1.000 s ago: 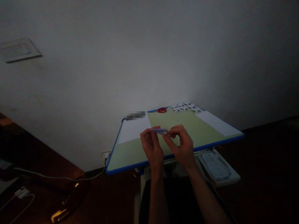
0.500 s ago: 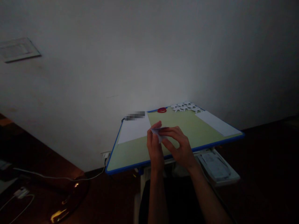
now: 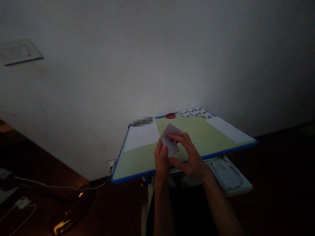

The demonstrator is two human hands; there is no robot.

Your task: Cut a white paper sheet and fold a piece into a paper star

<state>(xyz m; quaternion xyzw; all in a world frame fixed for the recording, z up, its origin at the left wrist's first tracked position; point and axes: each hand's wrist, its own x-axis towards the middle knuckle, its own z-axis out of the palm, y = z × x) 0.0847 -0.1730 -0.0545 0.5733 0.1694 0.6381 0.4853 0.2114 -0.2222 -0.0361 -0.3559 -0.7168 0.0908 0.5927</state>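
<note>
A small white piece of folded paper (image 3: 173, 149) is held up over the near part of the table, its two halves spread apart at a crease. My left hand (image 3: 161, 162) grips its left edge, with the thumb on the near side. My right hand (image 3: 190, 157) reaches in from the right. Its index finger lies inside the fold and its thumb is by the lower corner. The other right fingertips are partly hidden behind the paper.
The light green table (image 3: 137, 160) has a blue rim. On it are a white sheet (image 3: 141, 137) at left, another sheet (image 3: 228, 129) at right, red-handled scissors (image 3: 170, 115) and several small folded paper pieces (image 3: 195, 112) at the back. An open drawer (image 3: 230, 175) juts out below right.
The paper has gone from nearly closed to opened out, with more of its inner face showing. My right index finger has moved into the fold, and the right thumb has dropped lower.
</note>
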